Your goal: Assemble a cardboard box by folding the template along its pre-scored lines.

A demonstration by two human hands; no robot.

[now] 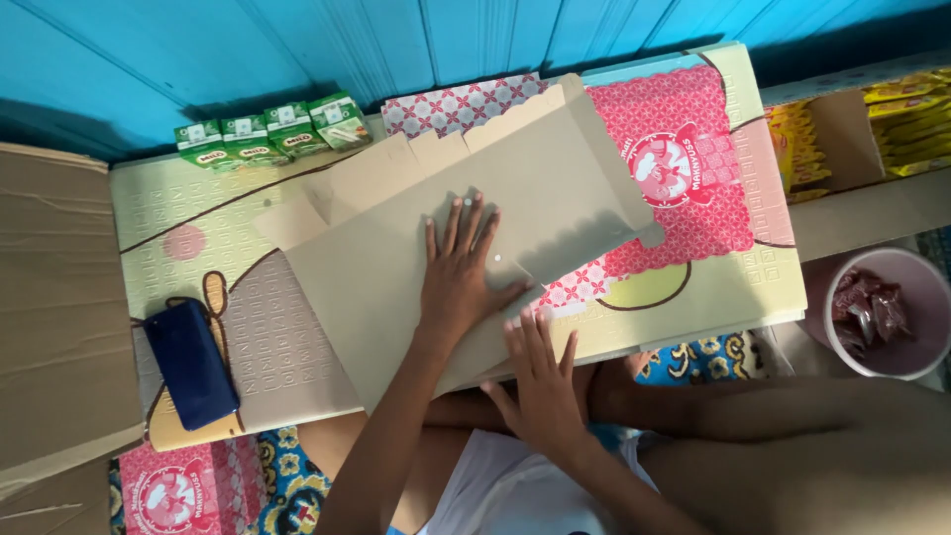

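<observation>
A flat, unfolded cardboard box blank (pixel 396 267), tan on the side facing up and pink-patterned on its other face, lies on a pale yellow foam mat (pixel 198 228). My left hand (pixel 459 277) is pressed palm-down on the middle of the blank, fingers spread. Closer to me, my right hand (pixel 540 386) rests with its fingers on the blank's near edge. One flap (pixel 604 149) at the upper right is folded over, and more pink-patterned card (pixel 693 188) shows beneath and beside it.
A dark blue phone (pixel 191 364) lies on the mat's left. Three green drink cartons (pixel 267 131) stand by the blue wall. A large brown carton (pixel 54 307) is at left. At right are a pink bucket (pixel 926 282) of dark sachets and a box of yellow packets (pixel 906 124).
</observation>
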